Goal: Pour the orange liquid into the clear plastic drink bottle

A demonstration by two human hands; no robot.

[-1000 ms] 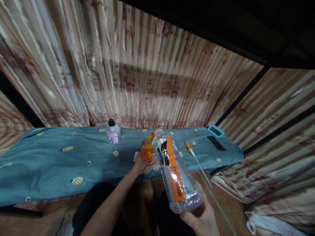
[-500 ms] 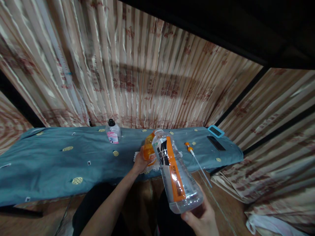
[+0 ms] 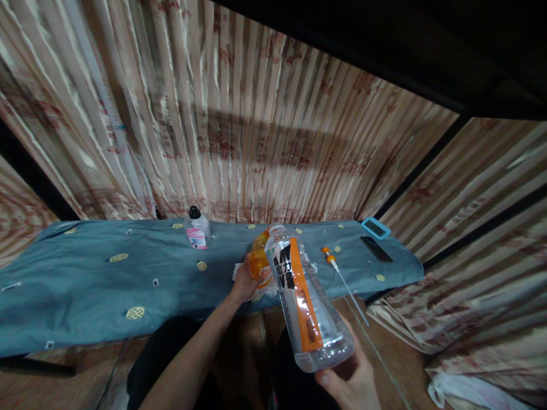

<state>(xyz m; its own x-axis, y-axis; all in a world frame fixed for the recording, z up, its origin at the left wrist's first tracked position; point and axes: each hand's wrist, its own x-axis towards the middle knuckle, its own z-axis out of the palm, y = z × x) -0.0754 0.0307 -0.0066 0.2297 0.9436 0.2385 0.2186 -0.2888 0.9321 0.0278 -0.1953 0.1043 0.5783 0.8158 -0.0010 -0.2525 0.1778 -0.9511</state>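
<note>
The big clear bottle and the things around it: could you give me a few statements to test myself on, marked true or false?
1. The right hand holds the big clear bottle by its base. True.
2. That bottle stands upright on the blue cloth. False: it is held tilted in the air, its mouth toward the small orange bottle.
3. The left hand holds the small orange bottle. True.
4. The black-capped bottle lies on its side. False: it stands upright near the curtain.
5. A pump tube with an orange top lies on the cloth, right of the bottles. True.
</note>
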